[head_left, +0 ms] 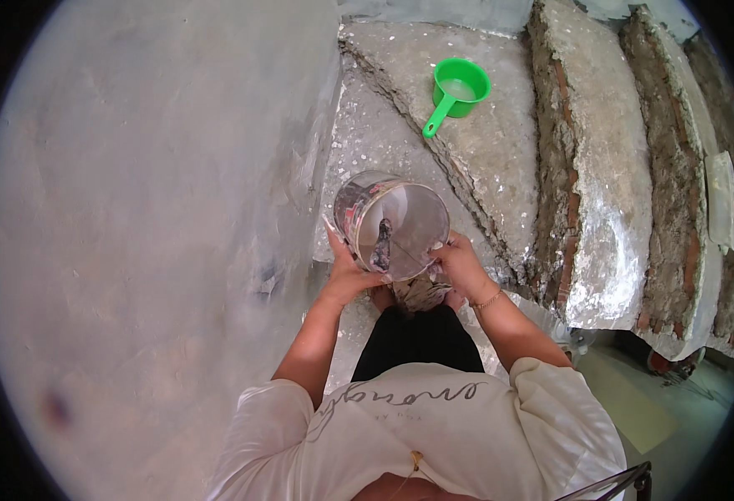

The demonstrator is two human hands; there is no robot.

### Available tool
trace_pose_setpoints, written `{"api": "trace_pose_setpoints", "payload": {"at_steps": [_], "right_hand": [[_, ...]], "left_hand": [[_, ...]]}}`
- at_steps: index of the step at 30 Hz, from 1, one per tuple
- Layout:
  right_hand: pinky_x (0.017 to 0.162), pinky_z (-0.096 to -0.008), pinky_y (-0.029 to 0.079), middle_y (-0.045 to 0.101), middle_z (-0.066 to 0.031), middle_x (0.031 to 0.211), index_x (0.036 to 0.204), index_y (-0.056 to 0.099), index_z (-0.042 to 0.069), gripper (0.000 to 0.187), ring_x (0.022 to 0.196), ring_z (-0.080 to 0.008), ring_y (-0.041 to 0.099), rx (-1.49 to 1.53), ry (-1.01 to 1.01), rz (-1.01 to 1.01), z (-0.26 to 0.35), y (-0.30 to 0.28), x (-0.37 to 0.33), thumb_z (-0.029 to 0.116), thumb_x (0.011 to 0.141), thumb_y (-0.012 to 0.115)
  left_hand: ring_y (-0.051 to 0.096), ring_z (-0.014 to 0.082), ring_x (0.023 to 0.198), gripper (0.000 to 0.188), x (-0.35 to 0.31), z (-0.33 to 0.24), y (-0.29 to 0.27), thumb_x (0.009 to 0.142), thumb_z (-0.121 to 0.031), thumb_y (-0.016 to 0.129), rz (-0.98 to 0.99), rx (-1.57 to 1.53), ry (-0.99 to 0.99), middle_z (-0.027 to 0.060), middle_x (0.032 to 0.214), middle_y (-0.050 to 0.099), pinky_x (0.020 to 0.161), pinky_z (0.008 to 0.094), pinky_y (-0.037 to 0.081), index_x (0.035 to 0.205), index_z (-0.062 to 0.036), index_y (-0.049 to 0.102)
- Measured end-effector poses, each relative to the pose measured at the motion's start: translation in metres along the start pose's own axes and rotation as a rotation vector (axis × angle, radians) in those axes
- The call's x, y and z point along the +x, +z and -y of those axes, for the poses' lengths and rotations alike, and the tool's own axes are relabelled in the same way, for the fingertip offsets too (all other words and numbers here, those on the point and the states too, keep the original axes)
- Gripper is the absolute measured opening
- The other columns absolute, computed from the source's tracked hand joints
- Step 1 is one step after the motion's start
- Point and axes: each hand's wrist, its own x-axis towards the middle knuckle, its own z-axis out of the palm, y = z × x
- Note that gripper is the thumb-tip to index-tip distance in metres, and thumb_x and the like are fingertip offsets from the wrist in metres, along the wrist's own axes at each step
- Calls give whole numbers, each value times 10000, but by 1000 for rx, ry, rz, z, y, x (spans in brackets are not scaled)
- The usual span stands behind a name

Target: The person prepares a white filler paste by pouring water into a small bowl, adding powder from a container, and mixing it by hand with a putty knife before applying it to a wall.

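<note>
Both my hands are on a grimy, stained round bucket [359, 196], held in front of my legs and tilted so that its mouth faces me. My left hand [344, 274] presses against the bucket's left side near the rim. On the opposite side, my right hand [462, 265] grips the rim, its fingertips partly hidden. Inside the bucket lies a tool with a dark, paint-splashed handle [382, 244], beside a whitish patch; the tool's kind is unclear. Beyond the bucket, a green plastic dipper [465, 83] rests on a concrete step, its handle pointing back toward me.
Rough concrete steps [605, 200] with broken, brick-showing edges run off to the right. A whitish plastic tub [721, 200] with something pink by it sits farther along them. A smooth grey wall [158, 209] fills the left side. My feet are below the bucket on the white-spotted landing.
</note>
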Motion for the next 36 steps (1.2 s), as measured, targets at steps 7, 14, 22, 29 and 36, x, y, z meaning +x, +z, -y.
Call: {"api": "trace_pose_setpoints", "payload": {"at_steps": [7, 14, 22, 29, 36], "right_hand": [[624, -238, 485, 624, -53, 902, 1103, 565, -13, 330, 729, -123, 599, 164, 40, 119, 13, 1, 4, -65, 778, 546], [560, -228, 478, 633, -48, 874, 1086, 581, -12, 275, 674, -114, 593, 55, 37, 148, 21, -11, 1, 5, 811, 591], [671, -309, 490, 656, -107, 852, 1049, 600, 5, 261, 709, -168, 606, -669, -292, -436, 54, 4, -12, 189, 863, 592], [770, -465, 466, 584, -224, 1034, 1042, 578, -16, 381, 919, -389, 587, -1129, -362, -163, 42, 43, -18, 263, 792, 650], [808, -450, 461, 578, -242, 1035, 1063, 574, -31, 401, 949, -395, 577, -1074, -434, -332, 7, 14, 3, 234, 775, 660]], "left_hand": [[250, 262, 1320, 1451, -1, -13, -10, 498, -51, 855, 39, 100, 57, 122, 1435, 230, 1085, 376, 218, 1370, -116, -303], [274, 260, 1305, 1432, 5, -35, 9, 498, -79, 844, -38, 88, 105, 127, 1417, 254, 1086, 376, 217, 1378, -113, -285], [287, 270, 1285, 1413, 3, -50, 12, 482, -171, 862, -185, 338, 142, 162, 1386, 269, 1105, 379, 160, 1365, 8, -226], [240, 328, 1282, 1441, 0, -71, 34, 429, -242, 887, -227, 981, 154, 232, 1363, 209, 1110, 397, 131, 1354, 78, -170], [260, 314, 1281, 1420, -1, -83, 29, 431, -247, 877, -298, 951, 226, 209, 1359, 234, 1119, 404, 92, 1359, 76, -148]]}}
